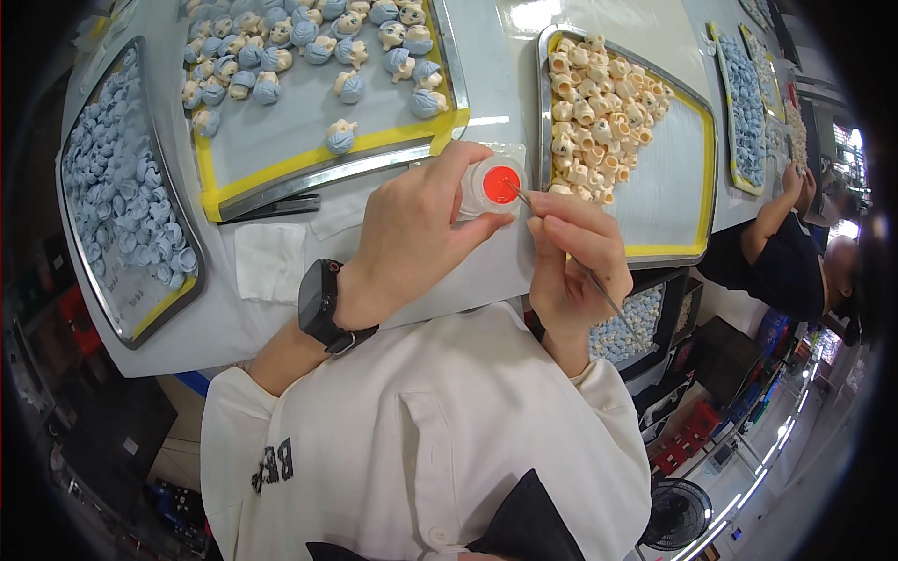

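My left hand (412, 229) grips a small round pot of red paint (499, 183) on the white table, thumb and fingers around its rim. My right hand (575, 257) holds a thin brush (599, 285) like a pen, its tip dipped at the edge of the red paint. A black watch (321, 301) sits on my left wrist. Just beyond the pot lies a metal tray (697, 178) with yellow tape, holding several unpainted beige doll heads (599, 107).
A tray of blue-haired doll heads (309, 56) lies at the back left, with yellow tape along its near rim (318, 164). Another tray of blue parts (117, 187) sits at far left. A white tissue (269, 260) lies near my wrist. Another person (781, 252) works at the right.
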Demonstrator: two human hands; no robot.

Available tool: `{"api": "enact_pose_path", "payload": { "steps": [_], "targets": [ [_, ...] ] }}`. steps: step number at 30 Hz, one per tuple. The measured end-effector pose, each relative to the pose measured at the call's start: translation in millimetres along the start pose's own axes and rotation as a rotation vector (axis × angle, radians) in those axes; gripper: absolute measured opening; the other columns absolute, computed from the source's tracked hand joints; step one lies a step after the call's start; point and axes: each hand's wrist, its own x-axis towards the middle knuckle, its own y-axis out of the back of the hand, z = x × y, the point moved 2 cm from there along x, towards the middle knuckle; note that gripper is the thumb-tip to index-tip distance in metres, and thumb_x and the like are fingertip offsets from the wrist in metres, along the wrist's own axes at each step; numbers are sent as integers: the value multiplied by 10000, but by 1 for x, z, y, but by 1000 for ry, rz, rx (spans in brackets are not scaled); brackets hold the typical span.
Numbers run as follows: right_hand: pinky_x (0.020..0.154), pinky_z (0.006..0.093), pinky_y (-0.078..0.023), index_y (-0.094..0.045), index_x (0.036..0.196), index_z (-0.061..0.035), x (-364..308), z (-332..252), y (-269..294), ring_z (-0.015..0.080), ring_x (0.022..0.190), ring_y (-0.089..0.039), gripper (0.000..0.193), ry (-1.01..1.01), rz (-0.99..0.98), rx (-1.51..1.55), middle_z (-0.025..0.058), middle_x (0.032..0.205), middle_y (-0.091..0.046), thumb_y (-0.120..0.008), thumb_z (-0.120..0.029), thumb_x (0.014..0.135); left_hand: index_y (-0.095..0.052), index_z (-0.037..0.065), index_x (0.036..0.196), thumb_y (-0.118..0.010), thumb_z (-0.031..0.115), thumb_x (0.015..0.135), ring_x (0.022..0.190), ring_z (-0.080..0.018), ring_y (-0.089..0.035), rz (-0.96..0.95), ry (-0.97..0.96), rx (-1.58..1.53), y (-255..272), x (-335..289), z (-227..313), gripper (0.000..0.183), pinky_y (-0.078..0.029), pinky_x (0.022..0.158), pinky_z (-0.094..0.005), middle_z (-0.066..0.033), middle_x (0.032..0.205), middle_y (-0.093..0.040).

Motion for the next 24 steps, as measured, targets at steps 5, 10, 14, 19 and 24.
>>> {"api": "enact_pose_path", "payload": {
  "steps": [5,10,14,19,24],
  "targets": [
    [664,297,-545,-574,926,-19,-1,2,-1,251,774,-672,270,15,16,29,162,887,-666,-708,113,731,-542,93,1077,-804,219,679,547,-221,-581,-3,-6,13,2,1,1,494,-451,494,-337,-59,625,-556],
    [661,300,-546,-574,926,-16,-1,4,-1,253,766,-672,270,29,20,30,166,880,-667,-707,114,730,-547,99,1092,-805,239,679,542,-218,-574,-6,-14,41,3,1,1,506,-450,495,-335,-60,626,-556],
    [652,298,-544,-575,927,-15,-2,5,0,253,763,-671,271,19,31,43,169,885,-667,-709,113,729,-552,106,1110,-803,244,681,528,-205,-558,28,-37,24,0,1,1,516,-442,486,-327,-54,619,-544],
    [640,296,-542,-574,932,-17,-1,7,-1,252,760,-669,280,24,25,54,171,892,-666,-710,115,727,-556,113,1144,-803,246,677,499,-182,-525,46,-75,-6,-1,1,-2,545,-421,465,-309,-45,589,-508],
    [652,298,-540,-570,941,-23,-2,8,-1,252,770,-666,300,40,24,42,166,904,-661,-711,121,719,-565,113,1139,-805,241,673,495,-180,-524,44,-56,-22,-1,2,-2,539,-419,463,-308,-45,585,-508]
  ]
}}
